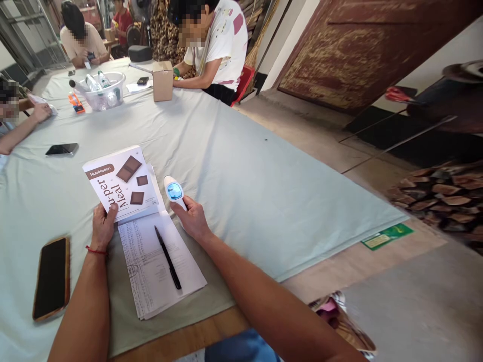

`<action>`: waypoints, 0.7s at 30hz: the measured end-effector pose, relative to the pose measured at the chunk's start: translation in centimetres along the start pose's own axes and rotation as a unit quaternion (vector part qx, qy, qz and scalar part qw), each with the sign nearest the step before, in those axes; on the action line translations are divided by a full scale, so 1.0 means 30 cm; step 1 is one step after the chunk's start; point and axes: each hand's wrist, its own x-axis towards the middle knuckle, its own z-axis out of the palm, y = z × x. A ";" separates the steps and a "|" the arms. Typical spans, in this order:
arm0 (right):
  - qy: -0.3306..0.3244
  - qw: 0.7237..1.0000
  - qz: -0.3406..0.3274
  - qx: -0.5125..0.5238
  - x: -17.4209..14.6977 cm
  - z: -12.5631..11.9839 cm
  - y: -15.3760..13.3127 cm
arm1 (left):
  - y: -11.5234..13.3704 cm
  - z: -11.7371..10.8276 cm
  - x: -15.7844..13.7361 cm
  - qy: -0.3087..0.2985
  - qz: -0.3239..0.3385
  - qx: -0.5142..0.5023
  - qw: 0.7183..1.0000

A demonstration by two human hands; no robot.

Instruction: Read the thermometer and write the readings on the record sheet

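My left hand (103, 226) grips the near edge of a white box (126, 173) printed "NutriMotion" and "Meal" with brown chocolate squares. The box is tilted up over the far end of some written paper sheets (151, 286). Closed around the handle of a white infrared thermometer (174, 190) is my right hand (194, 218). The thermometer's blue screen is lit and faces me, just right of the box. A black pen (168, 257) rests on the sheets between my forearms.
A phone in a brown case (52, 279) lies left of my forearm, another phone (62, 149) farther up. Beyond stand a clear basin (101, 95) with bottles and a cardboard box (163, 83). Other people sit around the cloth-covered table (241, 166). Firewood (449, 196) is stacked at right.
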 end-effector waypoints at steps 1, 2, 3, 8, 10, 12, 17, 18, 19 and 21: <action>-0.002 1.000 -0.002 0.001 0.000 0.000 0.000 | 0.001 0.000 0.000 0.000 0.001 -0.003 1.000; -0.004 1.000 -0.003 0.001 0.000 0.000 0.001 | 0.001 0.000 0.000 -0.001 0.002 -0.005 1.000; -0.005 1.000 -0.004 0.000 0.001 0.000 0.002 | 0.001 0.000 0.000 -0.002 0.003 -0.006 1.000; -0.004 1.000 -0.006 -0.004 0.002 -0.002 0.009 | -0.004 -0.001 -0.001 -0.004 0.002 0.000 1.000; -0.001 1.000 -0.008 -0.008 0.002 -0.001 0.010 | -0.003 -0.002 -0.001 -0.003 0.000 0.003 1.000; -0.001 1.000 -0.011 -0.009 0.002 0.000 0.010 | 0.000 -0.004 -0.001 -0.007 -0.004 0.001 1.000; 0.000 0.999 -0.021 -0.036 0.005 -0.005 0.022 | 0.002 -0.006 -0.004 -0.010 -0.012 -0.018 1.000; 0.011 0.998 -0.023 -0.054 0.006 -0.008 0.029 | 0.000 -0.005 -0.007 -0.011 -0.016 -0.026 0.999; 0.027 0.996 -0.024 -0.076 0.008 -0.013 0.037 | -0.003 -0.003 -0.010 -0.011 -0.021 -0.034 0.999; 0.064 0.989 -0.027 -0.131 0.014 -0.025 0.057 | -0.009 0.001 -0.019 -0.009 -0.038 -0.045 0.998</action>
